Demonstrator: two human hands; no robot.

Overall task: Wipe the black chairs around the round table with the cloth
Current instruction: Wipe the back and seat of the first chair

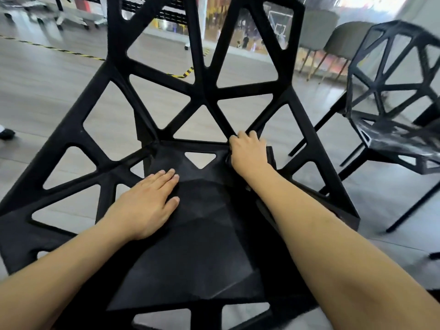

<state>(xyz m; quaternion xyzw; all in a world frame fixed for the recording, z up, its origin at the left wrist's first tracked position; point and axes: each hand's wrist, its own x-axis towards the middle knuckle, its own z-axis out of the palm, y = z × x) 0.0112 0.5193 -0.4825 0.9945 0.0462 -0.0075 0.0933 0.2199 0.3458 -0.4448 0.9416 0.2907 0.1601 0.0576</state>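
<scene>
A black chair point(204, 96) with triangular cut-outs fills the middle of the view, its backrest rising away from me. My left hand point(145, 206) lies flat on the left part of the seat point(202, 258), fingers straight. My right hand point(247, 153) is at the back right corner of the seat, where it meets the backrest. Its fingers are curled over a dark, crumpled cloth point(228, 158) that barely shows against the black plastic. A second black chair point(390, 139) of the same design stands to the right, blurred.
Grey wooden floor lies all round, with yellow-black tape point(185, 72) behind the chair. Grey padded chairs point(345, 36) stand at the back right. Wheeled furniture legs point(71, 20) are at the back left. A shoe point(6, 134) shows at the left edge.
</scene>
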